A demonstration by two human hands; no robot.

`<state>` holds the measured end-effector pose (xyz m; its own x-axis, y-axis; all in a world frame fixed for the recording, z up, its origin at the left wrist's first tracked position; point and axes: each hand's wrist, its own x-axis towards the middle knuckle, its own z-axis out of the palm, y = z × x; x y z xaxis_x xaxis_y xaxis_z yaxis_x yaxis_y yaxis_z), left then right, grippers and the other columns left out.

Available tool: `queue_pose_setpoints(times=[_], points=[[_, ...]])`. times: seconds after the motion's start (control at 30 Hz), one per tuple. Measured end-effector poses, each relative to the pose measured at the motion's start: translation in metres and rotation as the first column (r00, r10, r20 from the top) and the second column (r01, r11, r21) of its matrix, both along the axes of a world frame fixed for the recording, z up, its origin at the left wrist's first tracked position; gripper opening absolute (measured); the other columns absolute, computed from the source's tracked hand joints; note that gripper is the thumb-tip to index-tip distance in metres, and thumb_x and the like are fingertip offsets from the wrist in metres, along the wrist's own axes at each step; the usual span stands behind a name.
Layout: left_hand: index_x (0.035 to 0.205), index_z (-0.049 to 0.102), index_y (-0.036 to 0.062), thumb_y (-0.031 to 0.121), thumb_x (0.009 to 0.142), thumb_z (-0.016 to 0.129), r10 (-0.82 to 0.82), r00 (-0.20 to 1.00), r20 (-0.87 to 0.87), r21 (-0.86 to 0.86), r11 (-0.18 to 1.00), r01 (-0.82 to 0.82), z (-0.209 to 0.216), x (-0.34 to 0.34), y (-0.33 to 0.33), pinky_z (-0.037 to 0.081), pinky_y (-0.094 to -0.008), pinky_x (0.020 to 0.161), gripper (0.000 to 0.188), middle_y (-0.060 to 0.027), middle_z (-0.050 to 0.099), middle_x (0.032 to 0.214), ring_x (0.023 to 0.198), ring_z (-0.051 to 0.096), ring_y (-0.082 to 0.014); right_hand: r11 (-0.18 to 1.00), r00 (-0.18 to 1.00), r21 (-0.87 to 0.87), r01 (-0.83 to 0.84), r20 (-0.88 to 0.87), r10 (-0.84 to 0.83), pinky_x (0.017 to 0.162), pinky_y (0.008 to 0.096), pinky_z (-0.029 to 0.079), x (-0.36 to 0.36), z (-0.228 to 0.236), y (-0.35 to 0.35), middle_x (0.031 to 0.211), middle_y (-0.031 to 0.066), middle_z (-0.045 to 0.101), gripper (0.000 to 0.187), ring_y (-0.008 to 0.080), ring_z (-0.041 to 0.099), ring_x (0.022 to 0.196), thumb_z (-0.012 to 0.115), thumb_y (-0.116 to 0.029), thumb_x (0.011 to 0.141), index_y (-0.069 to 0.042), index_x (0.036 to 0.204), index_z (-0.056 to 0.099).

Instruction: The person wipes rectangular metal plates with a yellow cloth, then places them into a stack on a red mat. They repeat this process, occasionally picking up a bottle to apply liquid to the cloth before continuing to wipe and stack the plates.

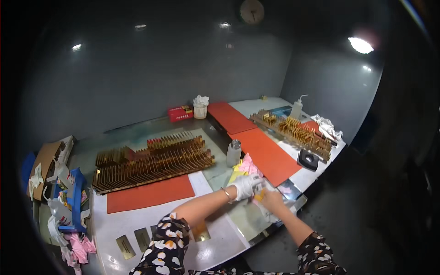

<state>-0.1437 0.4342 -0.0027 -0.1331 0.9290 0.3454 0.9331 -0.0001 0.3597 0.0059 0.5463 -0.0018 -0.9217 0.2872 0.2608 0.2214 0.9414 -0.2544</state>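
Note:
My left hand (pixel 246 185), in a white glove, presses a pale cloth down on a small gold-coloured plate (pixel 259 196) near the table's right front edge. My right hand (pixel 272 200) is bare and holds that plate from the right side, fingers closed on it. A pink and yellow cloth (pixel 245 167) lies just behind my left hand. A small bottle with a metal cap (pixel 233 153) stands behind the cloth.
Long racks of upright gold plates (pixel 151 162) fill the table's middle, another rack (pixel 295 133) sits at the right. Orange mats (pixel 268 156) lie between them. Flat gold plates (pixel 124 246) lie near the front left. A squeeze bottle (pixel 296 108) and red box (pixel 180 112) stand at the back.

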Motion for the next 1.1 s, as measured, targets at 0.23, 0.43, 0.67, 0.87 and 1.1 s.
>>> queue_pose_setpoints(times=[0.23,0.43,0.67,0.87,1.1], points=[[0.092,0.062,0.0123,0.018,0.073,0.059,-0.023,0.998,0.058,-0.040,0.999,0.025,-0.038,0.002,0.050,0.047,-0.0373,0.077,0.020,-0.0088,0.058,0.097,0.091,0.058,-0.0287,0.985,0.982,0.012,-0.170,0.081,0.169,0.056,0.0488,0.049,-0.001,-0.003,0.007,0.061,0.0218,0.059,0.033,0.0388,0.061,0.060,0.060,-0.035,0.080,-0.003,0.074,0.059],[0.090,0.062,0.0133,0.019,0.075,0.058,0.094,0.995,0.045,0.022,0.995,-0.095,-0.039,0.013,0.043,0.048,-0.0386,0.075,0.017,-0.0094,0.059,0.093,0.089,0.059,-0.0298,0.980,0.938,-0.093,-0.176,0.285,0.196,0.060,0.0506,0.048,0.050,-0.006,-0.004,0.063,0.0225,0.060,0.030,0.0407,0.061,0.063,0.059,-0.033,0.079,-0.003,0.076,0.059],[0.100,0.063,0.0107,0.027,0.077,0.058,0.123,0.966,0.230,-0.066,0.992,-0.110,-0.026,0.011,0.031,0.048,-0.0406,0.079,0.029,-0.0137,0.061,0.103,0.094,0.060,-0.0314,0.982,0.965,-0.036,-0.185,0.184,0.188,0.062,0.0506,0.047,0.054,-0.012,-0.010,0.065,0.0209,0.061,0.019,0.0404,0.060,0.065,0.056,-0.019,0.074,-0.005,0.086,0.059],[0.121,0.050,0.0046,0.027,0.081,0.061,0.221,0.944,0.244,0.138,0.956,-0.259,0.064,0.050,-0.112,0.046,-0.0386,0.087,0.047,-0.0188,0.057,0.111,0.101,0.056,-0.0341,0.991,0.984,-0.046,-0.123,0.125,0.128,0.060,0.0505,0.046,0.060,-0.013,-0.007,0.066,0.0206,0.061,0.022,0.0413,0.060,0.064,0.059,-0.025,0.079,-0.006,0.091,0.058],[0.118,0.050,0.0000,0.026,0.071,0.071,0.541,0.837,0.077,0.145,0.825,-0.546,0.054,0.079,-0.292,0.046,-0.0402,0.088,0.057,-0.0189,0.057,0.111,0.103,0.056,-0.0337,0.942,0.951,-0.170,-0.291,-0.159,0.265,0.048,0.0427,0.039,0.051,0.039,-0.076,0.055,0.0185,0.053,0.020,0.0362,0.054,0.051,0.063,-0.022,0.079,-0.003,0.080,0.057]])
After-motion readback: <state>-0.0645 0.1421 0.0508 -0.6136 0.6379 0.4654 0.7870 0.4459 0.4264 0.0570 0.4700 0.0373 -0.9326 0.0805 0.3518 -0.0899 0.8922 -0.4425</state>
